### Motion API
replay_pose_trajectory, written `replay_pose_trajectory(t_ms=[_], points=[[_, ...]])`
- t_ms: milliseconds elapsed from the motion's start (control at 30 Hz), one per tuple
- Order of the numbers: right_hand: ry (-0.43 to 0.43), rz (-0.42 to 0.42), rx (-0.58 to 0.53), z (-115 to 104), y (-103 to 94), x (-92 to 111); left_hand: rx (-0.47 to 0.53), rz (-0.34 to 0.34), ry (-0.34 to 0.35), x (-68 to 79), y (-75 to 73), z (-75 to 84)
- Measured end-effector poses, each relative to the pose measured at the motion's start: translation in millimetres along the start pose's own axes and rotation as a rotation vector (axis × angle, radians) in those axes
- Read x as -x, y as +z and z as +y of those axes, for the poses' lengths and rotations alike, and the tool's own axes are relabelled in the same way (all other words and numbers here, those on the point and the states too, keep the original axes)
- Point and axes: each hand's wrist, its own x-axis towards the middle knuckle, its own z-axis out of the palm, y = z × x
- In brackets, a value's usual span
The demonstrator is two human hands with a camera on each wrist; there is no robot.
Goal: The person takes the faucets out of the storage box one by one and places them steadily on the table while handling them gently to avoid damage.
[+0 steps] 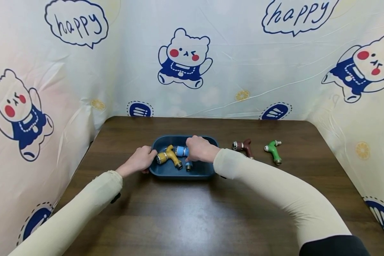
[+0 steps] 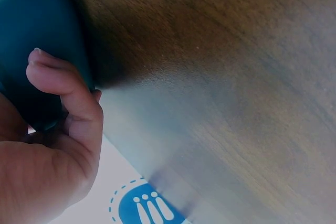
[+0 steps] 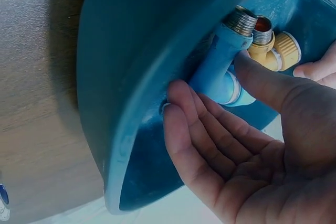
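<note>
A dark blue tray [image 1: 166, 173] stands on the table, holding a yellow plastic tap [image 1: 170, 155] and a blue plastic tap [image 1: 181, 151] with threaded metal ends. My left hand [image 1: 141, 158] grips the tray's left end; in the left wrist view its fingers curl round the tray wall [image 2: 47, 3]. Reaching in from the right, my right hand [image 1: 200, 149] has the blue tap between thumb and fingers. The right wrist view shows the thumb on the blue tap [image 3: 215, 66] near its threaded end, with the fingertips at its other side. Part of the blue tap is hidden under this hand.
To the right of the tray lie a dark red tap [image 1: 243, 146] and a green tap [image 1: 273, 152] on the brown wooden table [image 1: 192, 213]. A printed curtain [image 1: 230, 71] hangs behind the table and at both sides.
</note>
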Motion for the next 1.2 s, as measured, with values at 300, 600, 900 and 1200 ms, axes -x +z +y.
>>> replay_pose_trajectory(t_ms=[300, 600, 900, 1200], points=[[0.020, -0.021, -0.028, 2, -0.5, 1, 0.003, 0.001, 0.005, -0.2, 0.0, -0.1], [0.017, -0.004, -0.027, 5, -0.8, 7, 0.001, 0.001, 0.010, 0.3, 0.4, -0.1], [0.019, -0.014, -0.015, 8, -0.3, 8, -0.005, 0.011, 0.020, -0.3, 1.5, -1.6], [0.031, -0.018, -0.025, 10, -0.4, 11, -0.012, 0.013, 0.009, -0.5, 1.0, -1.2]])
